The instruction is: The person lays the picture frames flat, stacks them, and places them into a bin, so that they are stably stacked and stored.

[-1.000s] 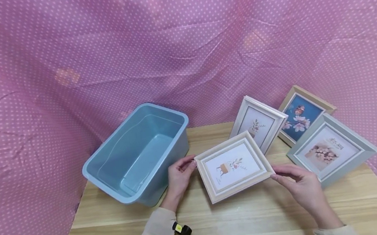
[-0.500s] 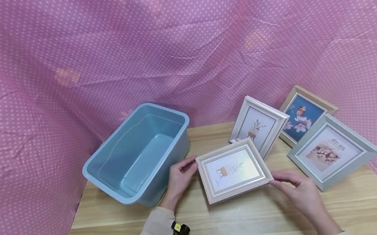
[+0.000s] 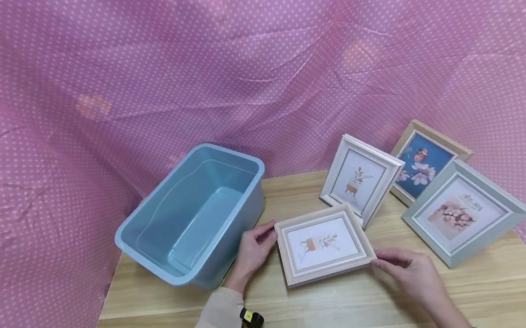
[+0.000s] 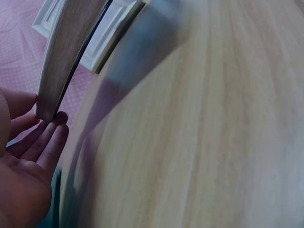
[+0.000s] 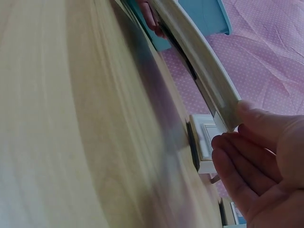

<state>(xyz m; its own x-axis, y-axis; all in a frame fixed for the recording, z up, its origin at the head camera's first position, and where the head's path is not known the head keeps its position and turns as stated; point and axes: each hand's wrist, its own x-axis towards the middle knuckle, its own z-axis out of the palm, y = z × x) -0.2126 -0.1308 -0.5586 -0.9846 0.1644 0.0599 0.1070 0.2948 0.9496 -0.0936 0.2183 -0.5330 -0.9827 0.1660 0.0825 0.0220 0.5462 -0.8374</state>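
Since the earlier frame, the cream picture frame [image 3: 323,245] has been lowered and tipped flatter, its far edge brought nearer, so that more of the white frame [image 3: 361,174] behind is uncovered; the right hand [image 3: 414,274] has been shifted slightly nearer and to the left, and the left hand [image 3: 253,251] has been moved only a little. The cream frame is held between both hands, face up and tilted, raised above the table [image 3: 338,312], on which its shadow is cast. Its left side is pinched at the far corner between thumb and fingers of the left hand, and its right side at the near corner by the right hand; each grip is narrowed to the frame's thickness. To the left, a blue bin [image 3: 233,240] is set near the left hand. On the far right, the white frame is stood leaning back, with a tan frame [image 3: 424,170] placed beyond it to the right and partly covered by a grey-green frame [image 3: 464,217]. The far side is hung with pink dotted cloth [image 3: 253,78].
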